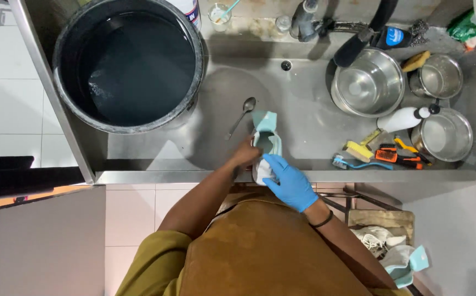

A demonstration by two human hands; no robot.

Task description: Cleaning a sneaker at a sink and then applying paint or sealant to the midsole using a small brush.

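Observation:
A light teal and white shoe (pixel 265 140) stands over the front of the steel sink (pixel 303 120), its tongue pulled up toward the back. My bare left hand (pixel 246 153) grips the shoe's left side near its opening. My right hand (pixel 290 183), in a blue glove, holds the shoe's heel at the sink's front edge. A metal spoon (pixel 242 115) lies on the sink floor just left of the shoe.
A large black bucket of water (pixel 128 63) fills the sink's left end. Steel pots (pixel 368 82), a white bottle (pixel 402 118) and several brushes (pixel 380 156) crowd the right side. A tap (pixel 303 19) is at the back. Another teal shoe (pixel 405 263) lies on the floor.

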